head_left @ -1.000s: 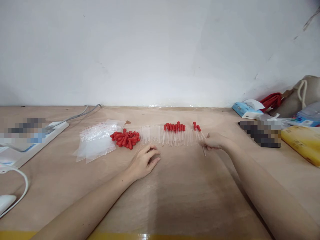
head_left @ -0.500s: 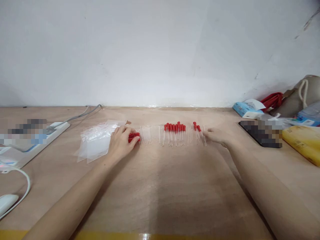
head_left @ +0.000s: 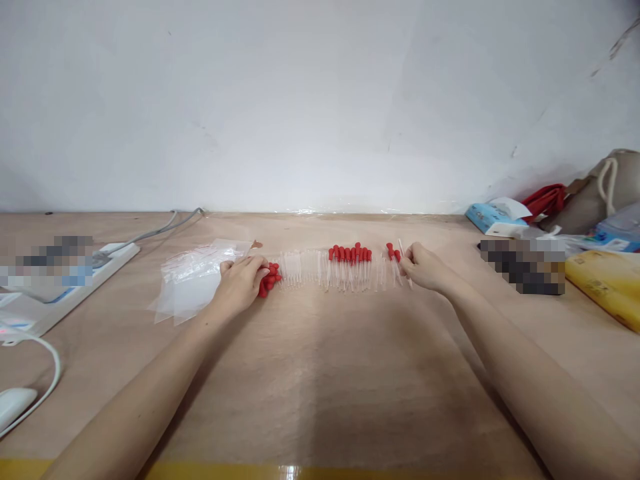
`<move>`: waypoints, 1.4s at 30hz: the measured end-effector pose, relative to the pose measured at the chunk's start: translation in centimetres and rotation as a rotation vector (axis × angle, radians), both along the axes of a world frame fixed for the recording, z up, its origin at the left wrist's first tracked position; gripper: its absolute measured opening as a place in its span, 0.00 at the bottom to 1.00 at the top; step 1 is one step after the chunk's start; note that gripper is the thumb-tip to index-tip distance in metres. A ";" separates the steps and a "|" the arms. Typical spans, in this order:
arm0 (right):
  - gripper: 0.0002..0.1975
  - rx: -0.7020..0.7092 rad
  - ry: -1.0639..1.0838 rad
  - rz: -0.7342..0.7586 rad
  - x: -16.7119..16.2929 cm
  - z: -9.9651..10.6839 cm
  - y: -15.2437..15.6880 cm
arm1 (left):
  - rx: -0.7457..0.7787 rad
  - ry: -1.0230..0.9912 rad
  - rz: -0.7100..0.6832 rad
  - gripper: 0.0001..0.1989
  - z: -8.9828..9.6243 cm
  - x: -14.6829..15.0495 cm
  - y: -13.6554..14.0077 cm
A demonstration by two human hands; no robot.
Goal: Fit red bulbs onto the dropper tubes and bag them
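My left hand (head_left: 243, 279) is at a small pile of red rubber bulbs (head_left: 271, 277), its fingers curled together at the pile's left edge; what they pinch, if anything, is hidden. Beside the pile, several bare clear dropper tubes (head_left: 300, 269) lie in a row. Farther right comes a group of dropper tubes with red bulbs on their upper ends (head_left: 350, 255). Two more capped droppers (head_left: 393, 254) lie apart, close to my right hand (head_left: 421, 267). That hand is closed, thumb and fingertips pinching a clear dropper tube (head_left: 400, 245) whose top end sticks up.
Clear plastic zip bags (head_left: 193, 283) lie left of my left hand. A white power strip (head_left: 75, 297) with cables is at the far left. On the right are a dark phone-like slab (head_left: 520, 267), a yellow packet (head_left: 605, 283) and a blue tissue pack (head_left: 493, 220). A wall stands behind.
My right hand has closed round a clear tube, which now tilts up slightly. My left hand has drawn back a little to the left, its thumb tucked in, uncovering more of the red bulbs.
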State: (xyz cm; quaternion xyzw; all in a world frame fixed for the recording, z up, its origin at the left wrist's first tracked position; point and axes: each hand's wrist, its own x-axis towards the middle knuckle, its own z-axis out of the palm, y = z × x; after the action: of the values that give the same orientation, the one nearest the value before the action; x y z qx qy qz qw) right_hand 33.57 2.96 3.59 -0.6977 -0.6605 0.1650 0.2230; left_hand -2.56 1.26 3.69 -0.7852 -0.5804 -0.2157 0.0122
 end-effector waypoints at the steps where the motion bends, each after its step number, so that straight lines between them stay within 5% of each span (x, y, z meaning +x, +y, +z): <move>1: 0.03 0.021 -0.002 0.019 -0.2 -0.1 -0.1 | -0.002 -0.003 0.003 0.12 0.0 0.0 0.0; 7: 0.04 0.074 0.042 0.175 -1.2 -0.6 -0.3 | 0.084 -0.040 -0.023 0.13 0.1 -0.5 0.3; 11: 0.04 0.185 0.135 0.310 -3.4 -1.3 -1.4 | 0.215 -0.395 -0.052 0.10 0.3 0.7 -0.3; 15: 0.09 0.391 0.227 0.457 -7.0 -2.8 -3.6 | -0.045 -0.950 -0.082 0.11 -0.8 4.0 -2.0; 20: 0.10 0.519 0.244 0.550 -9.3 -4.6 -5.4 | -0.255 -1.113 -0.159 0.12 -3.9 6.8 -3.4; 31: 0.10 0.526 0.192 0.544 -9.3 -5.0 -5.4 | -0.294 -1.068 -0.288 0.09 -5.1 6.7 -3.5; 42: 0.10 0.539 0.095 0.668 -8.7 -5.0 -5.3 | -0.084 -0.670 -0.418 0.09 -4.6 6.2 -4.1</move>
State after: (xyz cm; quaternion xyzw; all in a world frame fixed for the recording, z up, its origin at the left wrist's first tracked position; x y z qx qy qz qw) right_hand 24.90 -2.32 -1.37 -0.3538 -0.8586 0.0818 0.3618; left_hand 3.61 -2.85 -0.93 -0.7724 -0.3880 -0.4338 -0.2542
